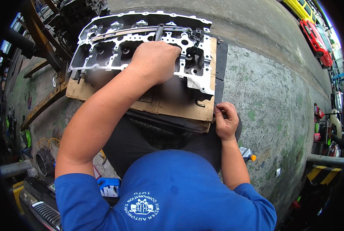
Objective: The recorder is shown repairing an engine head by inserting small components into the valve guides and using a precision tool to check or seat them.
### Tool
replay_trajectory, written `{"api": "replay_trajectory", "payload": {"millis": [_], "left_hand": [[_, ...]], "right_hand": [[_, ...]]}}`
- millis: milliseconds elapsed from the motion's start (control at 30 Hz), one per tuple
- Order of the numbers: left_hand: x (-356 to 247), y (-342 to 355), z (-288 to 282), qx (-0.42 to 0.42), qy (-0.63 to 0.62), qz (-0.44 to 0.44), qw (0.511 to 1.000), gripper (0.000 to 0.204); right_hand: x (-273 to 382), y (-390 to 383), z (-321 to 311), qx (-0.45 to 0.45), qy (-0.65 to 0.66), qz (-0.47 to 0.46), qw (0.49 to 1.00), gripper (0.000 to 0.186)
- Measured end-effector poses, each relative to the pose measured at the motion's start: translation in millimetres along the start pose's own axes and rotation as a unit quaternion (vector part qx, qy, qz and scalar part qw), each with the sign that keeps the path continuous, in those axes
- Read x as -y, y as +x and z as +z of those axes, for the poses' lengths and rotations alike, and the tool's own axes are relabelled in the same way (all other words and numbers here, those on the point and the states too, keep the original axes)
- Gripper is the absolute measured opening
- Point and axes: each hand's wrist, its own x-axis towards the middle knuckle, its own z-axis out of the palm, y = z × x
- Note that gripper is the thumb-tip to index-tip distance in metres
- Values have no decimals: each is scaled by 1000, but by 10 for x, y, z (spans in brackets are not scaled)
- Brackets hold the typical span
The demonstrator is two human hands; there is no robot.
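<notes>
My left hand (pixel 154 61) is closed in a fist over the middle of a cylinder head (pixel 199 81). A short grey metal shaft (pixel 159 33) sticks out past the far side of the fist; the rest of it is hidden by my fingers. It lies across a pair of long thin metal rails (pixel 122 33) running along the casting. At the near right corner of the cardboard (pixel 179 111) under the casting, my right hand (pixel 227 121) has thumb and fingers pinched together. What they hold, if anything, is too small to make out.
A dark board (pixel 220 63) lies beneath the cardboard. Rusty steel beams (pixel 45 104) stand at the left. A bottle with an orange cap (pixel 247 154) is beside my right forearm, and a blue case (pixel 109 187) sits beside my left arm. A red car (pixel 315 42) is far right.
</notes>
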Motion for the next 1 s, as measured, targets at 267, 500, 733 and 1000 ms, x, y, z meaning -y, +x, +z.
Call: {"api": "replay_trajectory", "payload": {"millis": [267, 500, 733, 1000], "left_hand": [[13, 133, -16, 97, 16, -21, 995, 40], [121, 178, 0, 51, 49, 64, 995, 24], [166, 138, 11, 33, 43, 78, 995, 19], [32, 103, 180, -39, -66, -52, 996, 20]], "right_hand": [[-28, -32, -20, 19, -2, -4, 1000, 13], [-5, -24, 0, 9, -5, 9, 1000, 11], [-26, -27, 3, 9, 8, 21, 1000, 11], [-41, -19, -4, 22, 8, 12, 1000, 12]]}}
